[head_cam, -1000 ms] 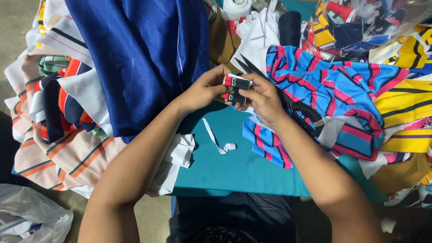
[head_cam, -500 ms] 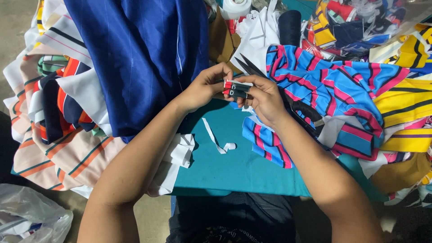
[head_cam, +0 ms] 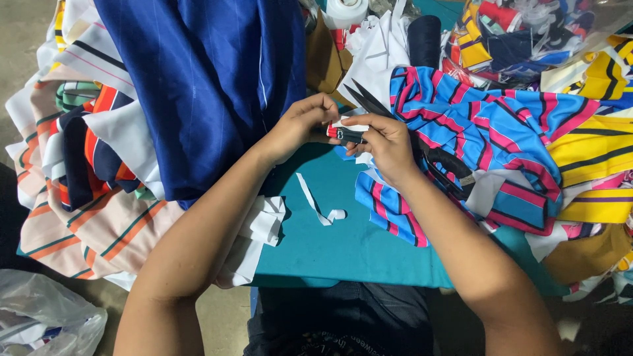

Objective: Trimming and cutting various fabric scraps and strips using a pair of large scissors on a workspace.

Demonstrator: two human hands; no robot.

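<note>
Holding a small label-like strip (head_cam: pixel 344 133) between both hands, right over the far edge of the teal table (head_cam: pixel 343 250), pretty much dead centre in front of the person. The left hand (head_cam: pixel 300 125) pinches the left end with thumb and fingers closed on it, and the right hand (head_cam: pixel 386 142) has its fingertips clamped on the other end, so both hands are grasping the same little piece. The strip looks red, black and white, and its long axis runs roughly left to right, straight across between the two hands, so neither hand is really nearer than the other; they meet on it. Just past the right hand there's a pair of black scissors (head_cam: pixel 422 148) lying on the blue, pink and black striped fabric (head_cam: pixel 501 132), blades pointing up and left toward the strip, handles off to the lower right. That puts the scissors on the right hand's side, touching or almost touching it, can't quite tell which. On the left a big dark blue cloth (head_cam: pixel 204 86) hangs down over a heap of striped pieces (head_cam: pixel 92 198), and a thin white scrap (head_cam: pixel 320 207) lies on the bare table nearer the body, between the forearms.
</note>
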